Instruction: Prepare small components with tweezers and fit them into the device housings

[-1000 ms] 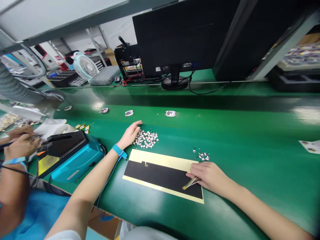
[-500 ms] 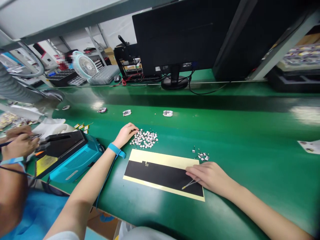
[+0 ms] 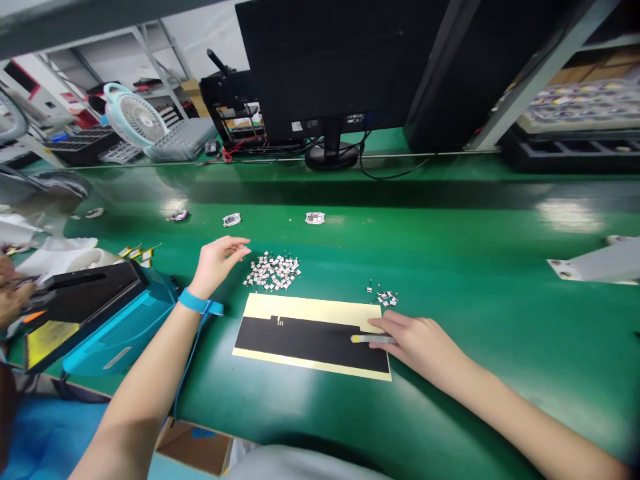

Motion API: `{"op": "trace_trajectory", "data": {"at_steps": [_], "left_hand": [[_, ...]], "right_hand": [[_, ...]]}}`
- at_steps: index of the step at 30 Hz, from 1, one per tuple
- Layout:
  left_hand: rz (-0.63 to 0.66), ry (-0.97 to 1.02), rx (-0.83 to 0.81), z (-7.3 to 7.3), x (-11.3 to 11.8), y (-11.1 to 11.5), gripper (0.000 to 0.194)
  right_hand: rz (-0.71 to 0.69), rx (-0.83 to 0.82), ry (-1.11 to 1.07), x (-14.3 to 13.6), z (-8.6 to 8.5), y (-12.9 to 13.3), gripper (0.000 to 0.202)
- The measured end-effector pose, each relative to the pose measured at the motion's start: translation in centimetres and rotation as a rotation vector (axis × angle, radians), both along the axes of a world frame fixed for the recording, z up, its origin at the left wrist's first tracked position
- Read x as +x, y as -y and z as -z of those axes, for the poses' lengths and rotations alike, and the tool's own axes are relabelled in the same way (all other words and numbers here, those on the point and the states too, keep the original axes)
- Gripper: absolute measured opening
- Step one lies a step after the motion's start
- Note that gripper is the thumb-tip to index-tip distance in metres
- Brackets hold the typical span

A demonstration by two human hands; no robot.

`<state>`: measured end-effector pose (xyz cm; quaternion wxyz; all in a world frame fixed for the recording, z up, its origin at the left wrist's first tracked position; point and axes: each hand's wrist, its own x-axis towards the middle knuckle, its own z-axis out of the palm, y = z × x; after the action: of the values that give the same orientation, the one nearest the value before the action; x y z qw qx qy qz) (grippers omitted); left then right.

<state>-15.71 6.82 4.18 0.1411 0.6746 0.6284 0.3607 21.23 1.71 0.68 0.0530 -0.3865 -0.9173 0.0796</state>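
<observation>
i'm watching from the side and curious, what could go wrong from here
The left hand might knock the loose pile of small white components beside it and scatter some. The tweezers in the right hand could scratch the yellow-and-black sheet if pressed against it.

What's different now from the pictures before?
The left hand moved left, away from the pile of little white pieces; I can't tell if it holds one. The right hand kept the tweezers but turned them from slanting to nearly level in the picture. The pile and the black-and-yellow sheet stayed put; the camera's view shifted.
</observation>
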Motion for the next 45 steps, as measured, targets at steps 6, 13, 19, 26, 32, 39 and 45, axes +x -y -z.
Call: {"op": "trace_trajectory", "data": {"at_steps": [6,13,19,26,32,39,45], "left_hand": [[0.224,0.301,-0.007,-3.2,7.5,2.6,0.008],[0.485,0.435,-0.19,1.2,16.9,1.7,0.009],[0.41,0.302,-0.06,4.0,17.5,1.1,0.012],[0.413,0.297,-0.038,4.6,17.3,1.3,0.014],[0.385,0.387,-0.003,4.6,17.7,1.1,0.011],[0.396,0.346,0.044,4.8,17.5,1.1,0.012],[0.392,0.382,0.057,5.1,17.5,1.0,0.013]], "right_hand": [[0.016,-0.121,0.075,-1.0,-0.6,0.5,0.024],[0.04,-0.145,0.118,-1.9,-0.7,1.0,0.035],[0.045,-0.044,0.226,-3.3,-0.8,1.3,0.025],[0.068,-0.069,0.288,-5.2,-2.2,1.7,0.021],[0.137,-0.09,0.315,-5.5,-2.7,1.4,0.021],[0.161,-0.139,0.336,-6.1,-2.9,1.9,0.025],[0.26,-0.31,0.033,-5.3,-2.0,1.0,0.022]]}}
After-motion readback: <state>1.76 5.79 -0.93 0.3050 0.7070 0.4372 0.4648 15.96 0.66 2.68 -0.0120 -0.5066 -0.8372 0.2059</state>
